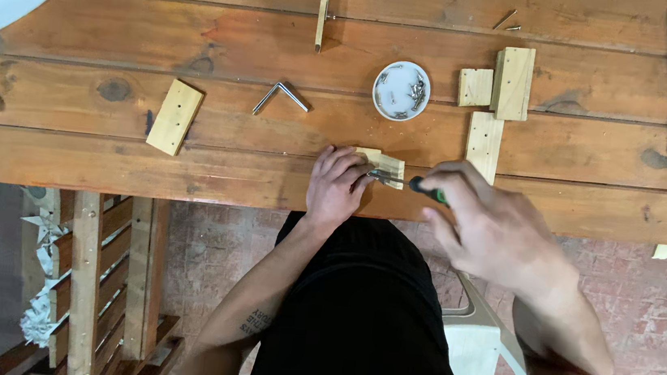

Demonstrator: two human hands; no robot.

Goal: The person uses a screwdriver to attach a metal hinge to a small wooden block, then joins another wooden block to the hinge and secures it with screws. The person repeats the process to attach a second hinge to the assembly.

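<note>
While the left hand (pixel 337 186) pins the wooden block (pixel 384 166), the right grip (pixel 486 223) holds a screwdriver (pixel 415 187) against it.

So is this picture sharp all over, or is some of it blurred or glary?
Head view: the wooden table and the small white dish of screws look sharp under soft, even light; shadows are short and faint. The right hand is smeared by motion blur, as is the screwdriver it holds. The left hand, resting on a small wood block, is crisper. No strong glare shows.
</note>
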